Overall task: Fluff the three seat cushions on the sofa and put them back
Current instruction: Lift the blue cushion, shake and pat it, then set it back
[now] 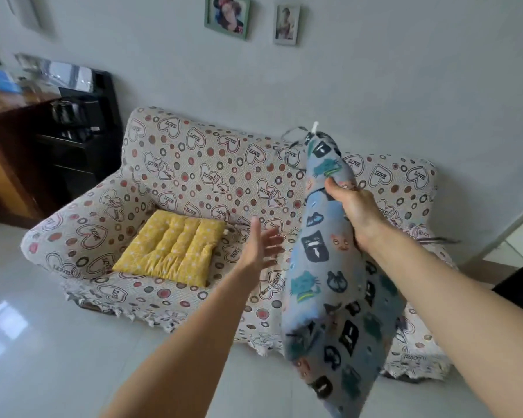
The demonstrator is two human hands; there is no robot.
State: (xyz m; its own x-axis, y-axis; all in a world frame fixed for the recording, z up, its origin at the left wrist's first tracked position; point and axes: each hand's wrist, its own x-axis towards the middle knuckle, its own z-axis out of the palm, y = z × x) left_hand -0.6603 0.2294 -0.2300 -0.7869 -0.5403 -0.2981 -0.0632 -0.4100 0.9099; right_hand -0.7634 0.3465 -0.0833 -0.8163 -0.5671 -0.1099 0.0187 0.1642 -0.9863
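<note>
- The right hand point(355, 211) grips the blue-grey cat-print cushion point(323, 267) about a third of the way down from its top. The thumb is curled onto the face nearest the camera, and the other fingers wrap round the far side, where they are hidden.
- The right arm reaches up from the lower right corner, nearly straight. The wrist is bent and the back of the hand faces the camera.
- This cushion is held in the air on edge, in front of the right half of the sofa point(200, 164) and clear of the seat. Its top corner leans towards the backrest and its bottom corner hangs low, close to the camera.
- Thin dark ties point(293, 140) trail from the top corner, with a small white piece at the tip.
- The left hand point(261, 244) holds nothing. Its fingers are straight and slightly spread, with the thumb up and the palm turned towards the cushion's side. It is just beside the cushion and blurred; I cannot tell whether the fingertips touch the fabric.
- The left arm stretches forward from the bottom middle, with the elbow only a little bent.
- A yellow quilted cushion point(171, 251) lies flat on the left part of the sofa seat, well apart from both hands.
- The sofa wears a beige cover printed with hearts and circles, and its fringe hangs to the pale tiled floor point(58, 342).
- Two framed pictures point(227, 15) hang on the wall above, and a black shelf unit point(82, 128) stands left of the sofa.
</note>
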